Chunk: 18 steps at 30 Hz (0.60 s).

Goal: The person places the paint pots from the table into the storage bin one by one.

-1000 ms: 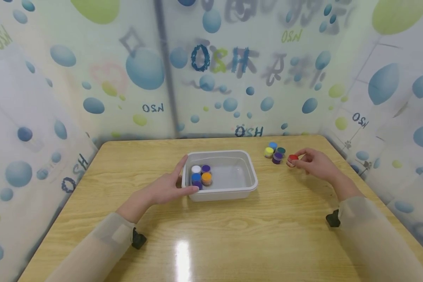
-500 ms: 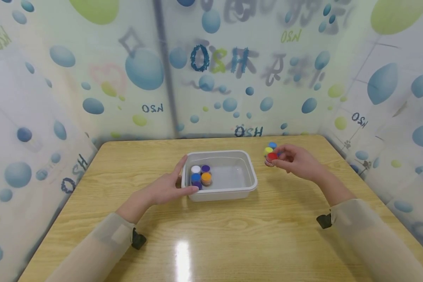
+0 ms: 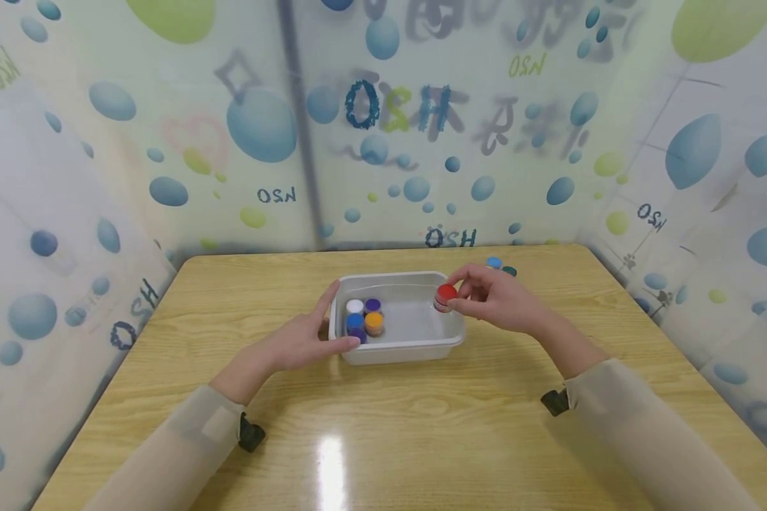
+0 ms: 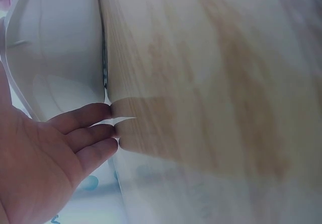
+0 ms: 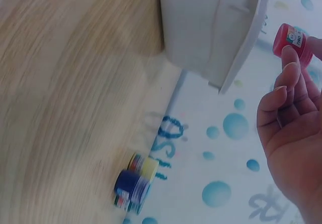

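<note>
Within the last second, our right hand (image 3: 508, 301) carried the pinched red jar (image 3: 447, 298) from beside the loose jars (image 5: 132, 186) to above the right end of the white tub (image 3: 403, 355), apparently bringing it closer to joining the five jars inside (image 3: 356, 323). Our left hand (image 3: 300, 341), fingers extended, touched the tub's left end.

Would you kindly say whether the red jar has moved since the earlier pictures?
Yes: in the head view, the red jar moved leftward, reaching the right end of the white tub.
</note>
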Each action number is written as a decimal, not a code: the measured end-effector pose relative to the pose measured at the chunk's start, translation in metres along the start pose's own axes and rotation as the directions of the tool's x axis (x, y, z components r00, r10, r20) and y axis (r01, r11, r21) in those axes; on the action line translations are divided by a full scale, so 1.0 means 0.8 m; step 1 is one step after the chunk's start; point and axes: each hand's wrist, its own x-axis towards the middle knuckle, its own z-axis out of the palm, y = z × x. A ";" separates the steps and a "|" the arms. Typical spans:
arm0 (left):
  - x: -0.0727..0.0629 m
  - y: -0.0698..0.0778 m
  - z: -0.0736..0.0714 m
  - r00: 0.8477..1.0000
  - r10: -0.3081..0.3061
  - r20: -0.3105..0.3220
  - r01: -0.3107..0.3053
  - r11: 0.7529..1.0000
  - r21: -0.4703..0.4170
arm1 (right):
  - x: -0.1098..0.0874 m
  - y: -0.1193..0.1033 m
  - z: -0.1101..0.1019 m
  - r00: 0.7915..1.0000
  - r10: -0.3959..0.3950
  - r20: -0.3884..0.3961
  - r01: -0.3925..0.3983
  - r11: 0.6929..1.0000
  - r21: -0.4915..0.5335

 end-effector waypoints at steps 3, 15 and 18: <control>0.000 0.001 -0.001 1.000 0.000 0.001 0.000 1.000 0.002 | 0.007 -0.006 0.012 1.000 -0.008 0.018 0.008 1.000 0.007; 0.002 0.000 0.002 1.000 -0.015 -0.005 0.015 1.000 0.004 | 0.044 -0.022 0.060 0.992 -0.080 0.096 0.079 0.997 0.015; 0.002 0.000 0.001 1.000 -0.013 -0.005 0.013 1.000 0.007 | 0.051 -0.022 0.071 0.988 -0.101 0.119 0.097 0.995 0.033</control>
